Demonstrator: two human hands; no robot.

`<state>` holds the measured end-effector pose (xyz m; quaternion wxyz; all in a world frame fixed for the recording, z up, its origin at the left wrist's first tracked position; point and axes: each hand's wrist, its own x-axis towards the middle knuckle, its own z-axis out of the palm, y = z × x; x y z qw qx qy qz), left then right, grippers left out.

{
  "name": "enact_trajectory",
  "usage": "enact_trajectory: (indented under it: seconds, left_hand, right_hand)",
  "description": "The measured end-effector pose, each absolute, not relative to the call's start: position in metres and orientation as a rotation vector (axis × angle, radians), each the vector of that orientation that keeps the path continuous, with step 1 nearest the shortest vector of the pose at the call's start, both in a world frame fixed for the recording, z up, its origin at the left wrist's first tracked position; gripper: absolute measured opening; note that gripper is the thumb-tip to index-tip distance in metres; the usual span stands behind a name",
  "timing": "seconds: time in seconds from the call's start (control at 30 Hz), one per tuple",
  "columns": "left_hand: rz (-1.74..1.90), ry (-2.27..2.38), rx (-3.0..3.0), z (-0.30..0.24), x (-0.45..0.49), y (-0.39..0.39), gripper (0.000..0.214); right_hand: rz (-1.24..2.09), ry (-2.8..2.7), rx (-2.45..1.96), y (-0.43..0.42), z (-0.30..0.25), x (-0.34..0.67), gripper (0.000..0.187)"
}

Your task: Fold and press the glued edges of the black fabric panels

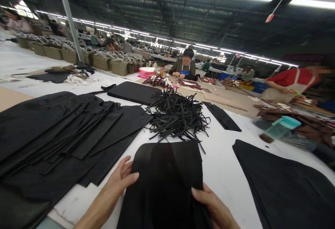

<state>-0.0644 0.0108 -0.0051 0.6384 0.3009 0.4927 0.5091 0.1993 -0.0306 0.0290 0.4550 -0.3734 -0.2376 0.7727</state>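
A black leather-like panel (167, 180) with rounded top corners lies in front of me, its near end running out of view. My right hand (209, 199) grips its right edge, thumb on top and fingers underneath. At the left edge is my left hand (123, 175), fingers apart, with the thumb tip over the border of the panel. Just beyond the panel sits a heap of thin black strips (178, 115). Overlapping black panels (65, 135) spread out on the left, and another stack of black panels (285, 183) lies on the right.
The white tabletop (220, 159) carries a thick black slab (133, 92) and a narrow black piece (222, 116). A teal-lidded cup (280, 129) stands at the right. Across the table sits a person (187, 65); another in red (293, 82) works at the right. Olive bags (117, 67) line the back.
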Motion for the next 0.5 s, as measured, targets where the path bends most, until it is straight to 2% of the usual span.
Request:
enact_trajectory:
  seconds: [0.1,0.17,0.23,0.33,0.43,0.5]
  left_hand:
    - [0.986,0.816,0.54,0.011,-0.049,0.011,0.064]
    - [0.906,0.768,0.481,0.018,-0.04,0.009,0.042]
    - [0.905,0.79,0.412,0.02,-0.034,0.006,0.03]
    - [0.964,0.809,0.34,0.021,-0.026,0.002,0.031]
    - [0.978,0.828,0.307,0.026,-0.016,-0.001,0.035]
    - [0.979,0.822,0.323,0.03,-0.006,-0.005,0.037]
  right_hand:
    - [1.95,-0.587,-0.868,-0.029,0.021,0.209,0.046]
    - [1.953,-0.611,-0.901,-0.027,0.012,0.218,0.043]
    - [1.869,-0.7,-1.015,-0.024,0.003,0.226,0.038]
    - [1.414,-0.952,-1.438,-0.024,0.0,0.232,0.032]
    - [0.845,-1.162,-1.815,-0.033,0.012,0.216,0.037]
    - [0.815,-1.313,-1.828,-0.041,0.023,0.193,0.042]
